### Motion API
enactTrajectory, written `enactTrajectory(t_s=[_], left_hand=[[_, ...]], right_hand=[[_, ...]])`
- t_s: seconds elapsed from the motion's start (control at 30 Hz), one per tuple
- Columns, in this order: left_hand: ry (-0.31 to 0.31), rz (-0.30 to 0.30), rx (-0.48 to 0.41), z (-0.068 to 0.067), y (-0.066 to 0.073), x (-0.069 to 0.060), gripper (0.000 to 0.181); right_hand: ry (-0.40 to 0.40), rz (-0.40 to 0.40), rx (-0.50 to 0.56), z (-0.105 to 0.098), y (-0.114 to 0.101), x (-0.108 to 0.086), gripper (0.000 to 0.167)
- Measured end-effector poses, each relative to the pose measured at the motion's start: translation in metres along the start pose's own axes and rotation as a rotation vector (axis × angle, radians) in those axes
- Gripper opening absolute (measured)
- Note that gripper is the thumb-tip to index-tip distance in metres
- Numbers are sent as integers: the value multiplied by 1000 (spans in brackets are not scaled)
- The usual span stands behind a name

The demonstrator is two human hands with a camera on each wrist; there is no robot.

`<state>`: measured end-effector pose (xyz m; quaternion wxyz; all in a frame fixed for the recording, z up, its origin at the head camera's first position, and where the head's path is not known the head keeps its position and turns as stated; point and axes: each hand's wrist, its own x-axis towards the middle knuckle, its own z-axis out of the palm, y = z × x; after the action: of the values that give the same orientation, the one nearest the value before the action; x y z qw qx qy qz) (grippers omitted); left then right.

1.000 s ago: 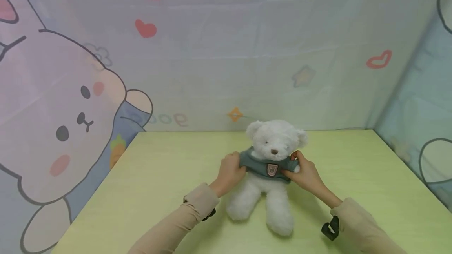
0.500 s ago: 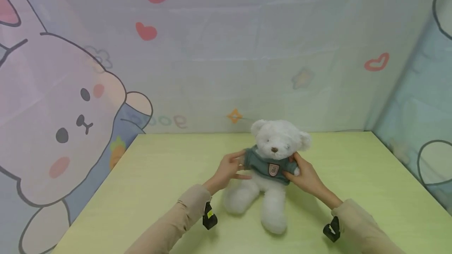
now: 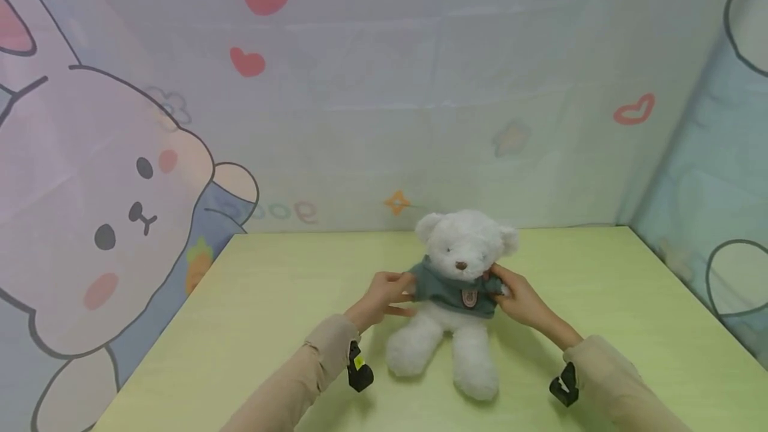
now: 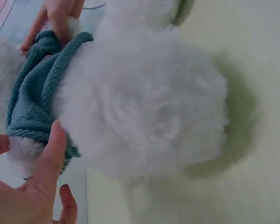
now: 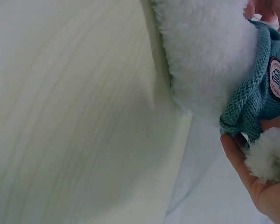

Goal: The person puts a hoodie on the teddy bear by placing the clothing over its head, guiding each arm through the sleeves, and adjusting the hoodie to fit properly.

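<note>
A white plush teddy bear (image 3: 462, 239) in a teal knitted sweater (image 3: 447, 292) sits facing forward, its legs stretched out. The left hand (image 3: 384, 295) is at the sleeve on the image's left; its fingers are spread around the small paw (image 4: 25, 154), and a fingertip touches the knit. On the other side, the right hand (image 3: 522, 295) grips the sweater's sleeve around the bear's arm, the paw (image 5: 270, 156) poking out by the palm. A pink shield-shaped patch (image 5: 277, 78) shows on the chest. Some right fingers are hidden behind the bear.
The bear sits on a pale yellow-green tabletop (image 3: 270, 285). Behind stands a printed fabric backdrop (image 3: 360, 85) with hearts and a cartoon rabbit. Black camera mounts (image 3: 360, 369) hang under both beige sleeves (image 3: 300, 379).
The left hand has loosened from its sleeve and its fingers have spread. The bear shifted right, then back left. The right hand stays at its sleeve, and the chest patch has turned.
</note>
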<state>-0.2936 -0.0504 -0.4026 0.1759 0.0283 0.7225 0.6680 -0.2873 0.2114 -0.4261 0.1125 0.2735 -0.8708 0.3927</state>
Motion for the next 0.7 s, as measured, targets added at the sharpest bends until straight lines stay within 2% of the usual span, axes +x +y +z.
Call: enactTrajectory(t_s=[0.13, 0.23, 0.37, 0.43, 0.53, 0.63, 0.7], left_hand=[[-37, -31, 36, -1, 2, 4, 26], [-56, -21, 96, -3, 5, 3, 40], [-84, 38, 203, -7, 8, -1, 49], [-74, 59, 283, -9, 10, -1, 48], [-32, 40, 413, -7, 15, -2, 40], [-3, 9, 450, -3, 18, -4, 25], [-12, -3, 440, -1, 19, -6, 16]], right_hand=[[9, -53, -16, 2, -2, 2, 35], [13, -76, -29, 2, -4, 3, 35], [28, -91, -63, 3, -5, 4, 36], [47, -106, -84, 3, -6, 4, 37], [71, -121, -114, 2, -7, 6, 37], [72, -123, -128, 2, -8, 5, 36], [63, -114, -135, 2, -9, 3, 36]])
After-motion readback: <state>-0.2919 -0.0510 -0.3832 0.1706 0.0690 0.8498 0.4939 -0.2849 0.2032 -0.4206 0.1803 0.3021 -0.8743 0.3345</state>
